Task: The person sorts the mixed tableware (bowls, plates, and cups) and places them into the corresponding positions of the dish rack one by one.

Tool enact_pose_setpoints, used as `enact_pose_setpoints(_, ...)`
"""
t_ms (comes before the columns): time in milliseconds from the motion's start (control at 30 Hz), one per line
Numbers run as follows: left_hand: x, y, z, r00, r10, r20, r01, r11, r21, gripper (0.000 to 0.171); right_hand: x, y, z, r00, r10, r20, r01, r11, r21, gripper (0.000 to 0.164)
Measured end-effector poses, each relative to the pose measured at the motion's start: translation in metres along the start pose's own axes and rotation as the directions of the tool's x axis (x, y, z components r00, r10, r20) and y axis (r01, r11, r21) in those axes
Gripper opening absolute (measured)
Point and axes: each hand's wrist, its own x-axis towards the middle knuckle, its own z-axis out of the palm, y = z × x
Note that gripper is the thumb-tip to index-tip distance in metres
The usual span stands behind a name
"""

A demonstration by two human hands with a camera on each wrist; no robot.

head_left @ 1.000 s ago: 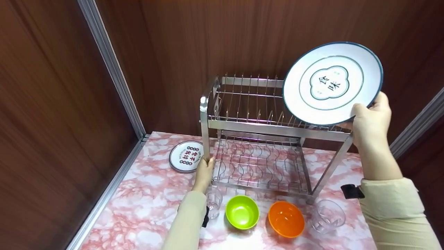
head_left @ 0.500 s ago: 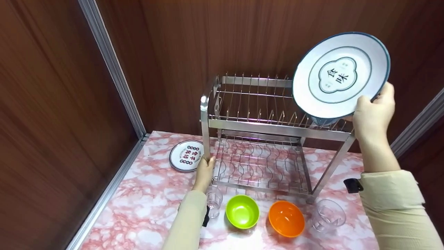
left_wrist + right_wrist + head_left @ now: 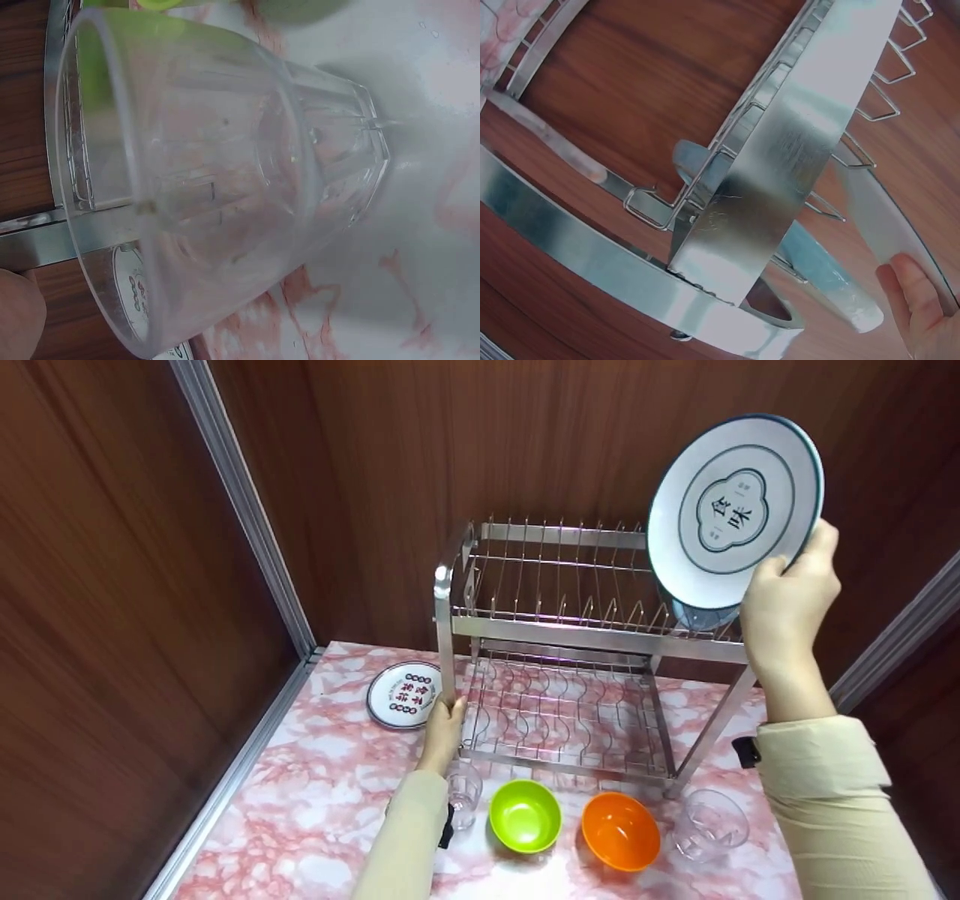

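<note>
Brown wood-grain walls [image 3: 375, 472] rise behind and beside a pink-and-white marbled tabletop [image 3: 315, 787], and from where I stand the large white plate [image 3: 731, 510] draws the eye first. It is up at the right, tilted, its dark-rimmed face and black characters toward the near side, over the right end of the rack's upper tier. I can't tell whether its lower edge touches the wires. The person's right hand [image 3: 793, 592] pinches its near right rim, thumb on the face and fingers behind, closed snugly with only the plate's thickness between. Just below it, a pale blue piece [image 3: 701, 616], mostly hidden, sits among the slots. Both belong to the right side of the two-tier metal rack [image 3: 600, 639], whose near left leg is gripped low down by the left hand [image 3: 442, 731], fingers wrapped round the bar. Beyond that leg, to the left, lies a small plate [image 3: 397, 697] with red lettering. Along the rack's near side, left to right, stand a clear footed cup [image 3: 463, 799], a green bowl [image 3: 525, 817], an orange bowl [image 3: 621, 832] and another clear cup [image 3: 712, 829].
</note>
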Motion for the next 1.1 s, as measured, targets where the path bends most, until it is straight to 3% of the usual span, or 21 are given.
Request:
enact_pose_setpoints(233, -0.001, 0.000, 0.000, 1.000, -0.020, 0.012, 0.020, 1.000, -0.001, 0.022, -0.002, 0.006, 0.007, 0.989, -0.138, -0.048, 0.134, 0.988, -0.080, 0.038)
enact_pose_setpoints(500, 0.000, 0.001, 0.001, 1.000, -0.004, 0.006, 0.004, 1.000, -0.013, 0.019, -0.010, 0.012, 0.015, 0.966, -0.256, -0.038, 0.246, 0.954, -0.172, 0.034)
enact_pose_setpoints(700, -0.002, -0.001, 0.002, 0.999, -0.028, 0.015, 0.028, 0.999, -0.017, 0.018, -0.021, 0.017, 0.024, 0.963, -0.269, 0.020, 0.264, 0.926, -0.270, 0.040)
enact_pose_setpoints(1100, 0.000, 0.000, 0.001, 1.000, -0.010, 0.009, 0.010, 1.000, -0.021, 0.018, -0.023, 0.017, 0.034, 0.948, -0.317, 0.019, 0.308, 0.906, -0.291, 0.034)
